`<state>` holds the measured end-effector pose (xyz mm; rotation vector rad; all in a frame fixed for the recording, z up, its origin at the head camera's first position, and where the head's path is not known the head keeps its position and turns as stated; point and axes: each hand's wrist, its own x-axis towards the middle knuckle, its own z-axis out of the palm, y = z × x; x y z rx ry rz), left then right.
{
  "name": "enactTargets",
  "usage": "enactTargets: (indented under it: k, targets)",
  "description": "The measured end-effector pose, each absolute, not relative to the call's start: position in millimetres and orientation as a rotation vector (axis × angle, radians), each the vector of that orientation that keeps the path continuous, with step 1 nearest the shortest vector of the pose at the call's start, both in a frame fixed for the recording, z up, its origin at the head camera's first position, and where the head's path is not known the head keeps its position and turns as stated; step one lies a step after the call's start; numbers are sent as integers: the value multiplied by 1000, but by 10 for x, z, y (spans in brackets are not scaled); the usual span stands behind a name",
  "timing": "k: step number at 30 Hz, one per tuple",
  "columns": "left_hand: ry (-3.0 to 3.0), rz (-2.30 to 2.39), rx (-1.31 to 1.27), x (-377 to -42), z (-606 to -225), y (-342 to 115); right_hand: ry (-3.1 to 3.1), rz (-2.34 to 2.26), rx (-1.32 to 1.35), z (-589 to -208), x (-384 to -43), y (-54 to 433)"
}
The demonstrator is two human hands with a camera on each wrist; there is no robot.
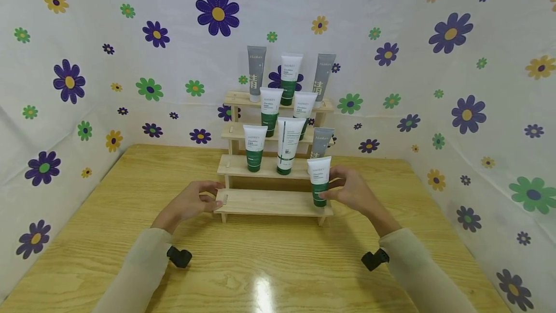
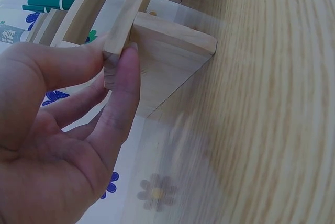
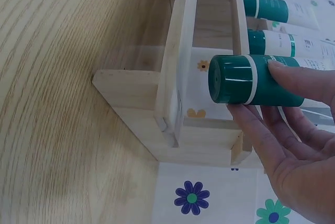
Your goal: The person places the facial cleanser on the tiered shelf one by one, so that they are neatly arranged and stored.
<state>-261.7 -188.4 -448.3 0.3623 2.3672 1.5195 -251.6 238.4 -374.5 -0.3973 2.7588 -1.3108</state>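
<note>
My right hand [image 1: 351,190] grips a white-and-green squeeze tube [image 1: 319,181], cap down, over the right end of the lowest step of a wooden tiered stand [image 1: 269,202]. In the right wrist view a small gap shows between the tube's green cap [image 3: 227,79] and the step's board [image 3: 175,62]. With thumb and fingers, my left hand [image 1: 191,201] pinches the left end of that same step; the left wrist view shows the board's end [image 2: 118,51] between them. Behind the held tube, a grey tube [image 1: 321,141] is partly hidden on the second step.
Higher steps carry more upright tubes: a white-and-green one [image 1: 254,146], a white one with a dark green line [image 1: 288,144], and grey ones such as the tube [image 1: 256,71] at top left. A wood-grain table [image 1: 260,250] lies below, with flower-printed cloth [image 1: 173,62] around it.
</note>
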Motion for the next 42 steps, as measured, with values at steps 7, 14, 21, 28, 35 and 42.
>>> enactTargets:
  k: [7, 14, 21, 28, 35, 42]
  targets:
    - [2368, 1527, 374, -2621, -4497, -1891, 2743, -1350, -403, -3729, -2500, 2273]
    - [2362, 1530, 381, -2621, -4503, -1894, 2725, -1379, -404, -3759, -2515, 2163]
    - [2364, 1524, 359, -2608, -4486, -1885, 2712, -1402, -395, -3798, -2528, 2043]
    - [2374, 1506, 353, -2606, -4474, -1879, 2704, -1410, -369, -3849, -2545, 1954]
    - [2375, 1509, 358, -2613, -4481, -1872, 2702, -1436, -446, -3881, -2529, 1893]
    - [2381, 1505, 358, -2616, -4480, -1873, 2677, -1467, -515, -3903, -2508, 1825]
